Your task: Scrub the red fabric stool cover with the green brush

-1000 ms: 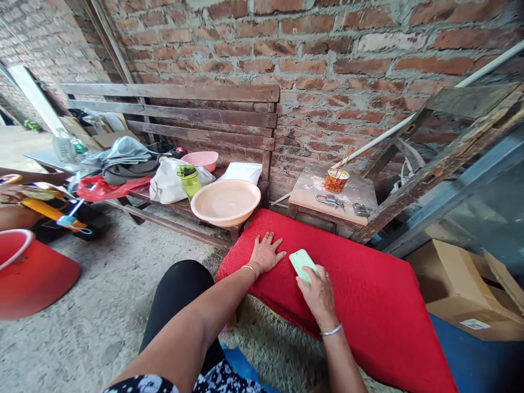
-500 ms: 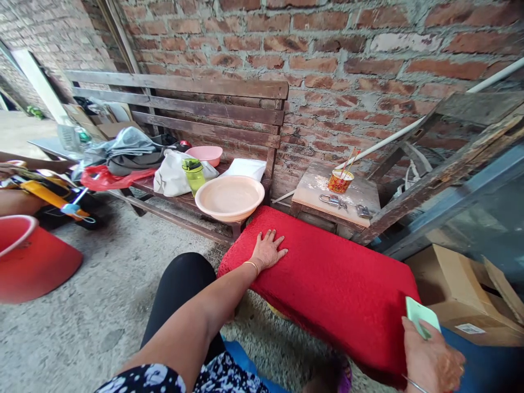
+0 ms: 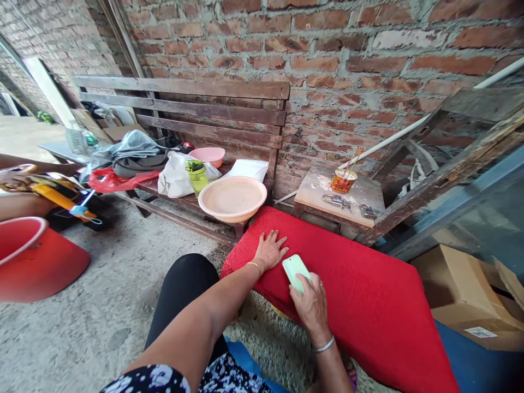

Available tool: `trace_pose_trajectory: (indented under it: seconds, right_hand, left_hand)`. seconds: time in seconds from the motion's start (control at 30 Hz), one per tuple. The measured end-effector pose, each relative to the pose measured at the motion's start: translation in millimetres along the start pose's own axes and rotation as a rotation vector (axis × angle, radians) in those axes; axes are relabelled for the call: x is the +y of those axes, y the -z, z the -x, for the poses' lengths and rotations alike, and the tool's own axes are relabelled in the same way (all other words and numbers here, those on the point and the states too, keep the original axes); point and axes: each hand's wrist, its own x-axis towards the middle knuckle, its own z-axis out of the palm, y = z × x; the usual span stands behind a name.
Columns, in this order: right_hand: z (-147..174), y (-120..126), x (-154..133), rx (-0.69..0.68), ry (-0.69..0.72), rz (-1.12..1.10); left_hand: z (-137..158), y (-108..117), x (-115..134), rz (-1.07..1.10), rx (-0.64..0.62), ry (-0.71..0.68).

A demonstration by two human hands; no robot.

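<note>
My left hand (image 3: 270,251) lies flat with spread fingers on a red cloth cover (image 3: 368,295) over a long, low bench-like piece. My right hand (image 3: 310,305) is closed around a pale green brush (image 3: 297,271), flat-backed and rounded, with a small hole near its far end. Its underside is hidden against the cloth. The brush is just right of my left hand, near the cover's left part.
A peach basin (image 3: 232,197), a green bottle (image 3: 197,176) and bags stand on the wooden bench (image 3: 213,87). Padlocks (image 3: 335,201) and a red cup (image 3: 343,180) rest on a small table. A carton (image 3: 462,295) is at right, a red bucket (image 3: 45,262) at left, near another person's arm.
My right hand has swept the brush leftward across the red cloth, from its right end to beside my left hand. My left hand stays flat in place.
</note>
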Motion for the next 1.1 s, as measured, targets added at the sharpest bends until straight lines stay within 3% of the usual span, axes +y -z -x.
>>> trace_pose_trajectory:
  seconds: [0.07,0.17,0.33,0.4,0.47,0.53,0.6,0.8,0.9,1.0,1.1]
  right_hand:
    - [1,12,19,0.013,-0.044,0.024]
    - [4,44,68,0.057,-0.194,0.094]
    - [36,113,158,0.166,-0.693,0.193]
    - [52,135,183,0.238,-0.896,0.229]
    - [60,148,194,0.334,-1.008,0.253]
    - [55,149,189,0.38,-0.977,0.245]
    - [39,135,169,0.353,-0.836,0.198]
    - [-17,46,68,0.134,-0.292,-0.074]
    - [-28,11,37,0.044,-0.132,-0.141]
    - [-30,3,38,0.027,-0.108,-0.158]
    - [-26,20,67,0.058,-0.166,-0.133]
  left_hand:
    - [1,1,1,0.006,0.01,-0.001]
    - [2,2,2,0.013,0.022,-0.002]
    - [2,1,1,0.026,0.035,0.003]
    - [1,0,1,0.018,0.039,0.003]
    - [1,0,1,0.005,0.045,0.001]
    - [2,0,2,-0.003,0.048,-0.003]
    - [2,1,2,-0.007,0.046,-0.006]
    - [2,1,2,-0.019,0.031,0.005]
    - [1,1,2,-0.012,0.022,0.008]
    - [1,0,1,-0.003,0.018,0.01]
    - [0,-1,1,0.006,0.021,0.008]
